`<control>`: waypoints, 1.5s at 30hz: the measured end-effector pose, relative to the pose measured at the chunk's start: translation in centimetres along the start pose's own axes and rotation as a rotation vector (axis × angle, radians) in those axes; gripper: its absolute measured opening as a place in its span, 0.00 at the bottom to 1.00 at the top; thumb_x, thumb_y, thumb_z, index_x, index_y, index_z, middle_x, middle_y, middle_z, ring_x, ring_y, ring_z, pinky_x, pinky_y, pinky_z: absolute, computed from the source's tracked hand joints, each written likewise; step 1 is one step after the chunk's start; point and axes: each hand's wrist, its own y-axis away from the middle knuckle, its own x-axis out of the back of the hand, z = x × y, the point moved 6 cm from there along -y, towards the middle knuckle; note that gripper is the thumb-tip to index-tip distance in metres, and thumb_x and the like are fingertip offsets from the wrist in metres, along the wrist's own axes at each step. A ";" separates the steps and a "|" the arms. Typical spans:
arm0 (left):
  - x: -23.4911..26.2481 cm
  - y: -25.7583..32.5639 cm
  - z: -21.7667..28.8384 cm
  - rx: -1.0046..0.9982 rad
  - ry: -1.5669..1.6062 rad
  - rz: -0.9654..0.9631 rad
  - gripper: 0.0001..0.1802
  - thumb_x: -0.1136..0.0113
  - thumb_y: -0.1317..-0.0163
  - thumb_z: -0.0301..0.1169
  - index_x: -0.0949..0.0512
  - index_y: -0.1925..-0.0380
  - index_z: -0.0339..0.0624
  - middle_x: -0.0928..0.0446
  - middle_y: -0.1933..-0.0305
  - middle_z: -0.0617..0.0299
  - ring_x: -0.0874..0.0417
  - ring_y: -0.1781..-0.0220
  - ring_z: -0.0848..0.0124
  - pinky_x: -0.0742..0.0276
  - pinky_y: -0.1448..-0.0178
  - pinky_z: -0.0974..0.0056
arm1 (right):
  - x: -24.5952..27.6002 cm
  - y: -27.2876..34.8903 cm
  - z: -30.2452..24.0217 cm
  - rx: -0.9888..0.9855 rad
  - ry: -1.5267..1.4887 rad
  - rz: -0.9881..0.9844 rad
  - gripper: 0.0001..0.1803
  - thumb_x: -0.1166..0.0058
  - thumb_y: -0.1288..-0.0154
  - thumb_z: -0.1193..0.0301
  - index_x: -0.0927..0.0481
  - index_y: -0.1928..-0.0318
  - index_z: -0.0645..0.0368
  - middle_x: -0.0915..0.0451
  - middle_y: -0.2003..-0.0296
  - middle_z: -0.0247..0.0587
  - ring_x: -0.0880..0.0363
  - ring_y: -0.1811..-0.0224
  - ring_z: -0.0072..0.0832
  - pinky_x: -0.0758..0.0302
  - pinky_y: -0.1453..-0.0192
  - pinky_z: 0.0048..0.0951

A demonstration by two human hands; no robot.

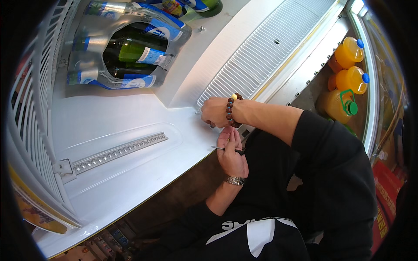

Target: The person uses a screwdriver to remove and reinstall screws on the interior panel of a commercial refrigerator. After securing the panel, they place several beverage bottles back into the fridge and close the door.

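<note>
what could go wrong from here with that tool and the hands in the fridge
The slim tool lies across the left hand, so it might slip out and drop. Its bare metal shaft points toward the white surface and could scratch it. The beaded bracelet on the right wrist sits close to the ribbed panel and may snag.

A white ledge [188, 69] inside the cooler is carrying a plastic-wrapped pack of green bottles [130, 54]. On the dark floor [321, 77] outside, orange drink bottles [348, 53] and a green-handled jug [334, 106] are standing.
</note>
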 end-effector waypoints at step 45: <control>-0.2 -0.4 0.6 0.005 0.015 -0.082 0.22 0.54 0.30 0.20 0.30 0.38 0.19 0.28 0.34 0.45 0.29 0.27 0.60 0.35 0.19 0.59 | 9.8 14.1 -0.5 -0.344 -0.280 0.136 0.07 0.45 0.51 0.75 0.15 0.74 0.65 0.17 0.78 0.54 0.16 0.70 0.52 0.19 0.63 0.46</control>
